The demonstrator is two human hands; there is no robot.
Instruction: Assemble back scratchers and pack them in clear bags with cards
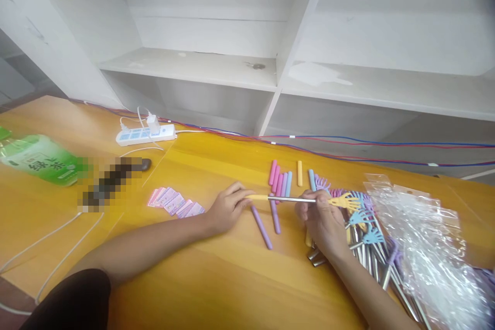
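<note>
Over the desk point(216, 278), the left hand point(227, 210) pinches the yellow sleeve point(258, 197) while the right hand point(319, 215) grips the back scratcher point(309, 200); keep rod and sleeve in line, push straight without twisting

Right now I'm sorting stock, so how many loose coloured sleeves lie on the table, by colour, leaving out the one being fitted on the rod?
Pink sleeves: 3
Purple sleeves: 3
Blue sleeves: 2
Yellow sleeves: 1
Total: 9
The left hand pinches another yellow sleeve onto the rod, which the right hand holds.
</note>
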